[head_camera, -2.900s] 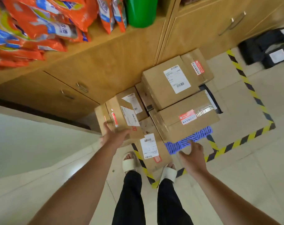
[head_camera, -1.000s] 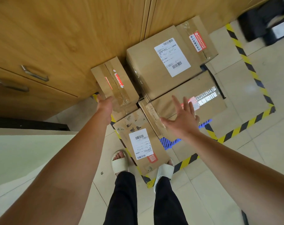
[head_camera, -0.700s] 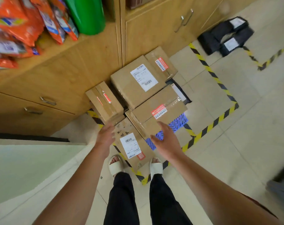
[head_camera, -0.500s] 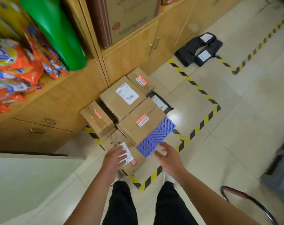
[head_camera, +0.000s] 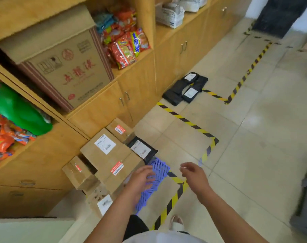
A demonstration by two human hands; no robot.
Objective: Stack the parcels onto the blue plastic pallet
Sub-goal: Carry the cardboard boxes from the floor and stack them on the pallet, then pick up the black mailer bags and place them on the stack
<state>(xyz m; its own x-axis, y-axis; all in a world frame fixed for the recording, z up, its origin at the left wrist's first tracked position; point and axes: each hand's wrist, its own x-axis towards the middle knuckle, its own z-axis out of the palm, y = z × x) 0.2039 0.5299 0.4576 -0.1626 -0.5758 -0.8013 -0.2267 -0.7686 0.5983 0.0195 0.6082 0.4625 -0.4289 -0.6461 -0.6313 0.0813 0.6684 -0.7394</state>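
Both hands empty, fingers loose (blurry, so prob.): left hand [head_camera: 139,181] over blue pallet [head_camera: 160,168], right hand [head_camera: 194,176] just right of it. Black parcels [head_camera: 175,92] lie far-right by cabinet [head_camera: 140,81], long axis pointing away, nearer to right hand.

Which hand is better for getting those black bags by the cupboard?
Probably the right hand: empty, open, and nearer the black bags. The left hand hovers over the blue pallet.

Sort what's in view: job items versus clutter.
Job: blue pallet, cardboard parcels stacked on it, black mailer beside them, black parcels on the floor, probably next.
Clutter: snack bags, green bag, white baskets, printed carton on the shelf.
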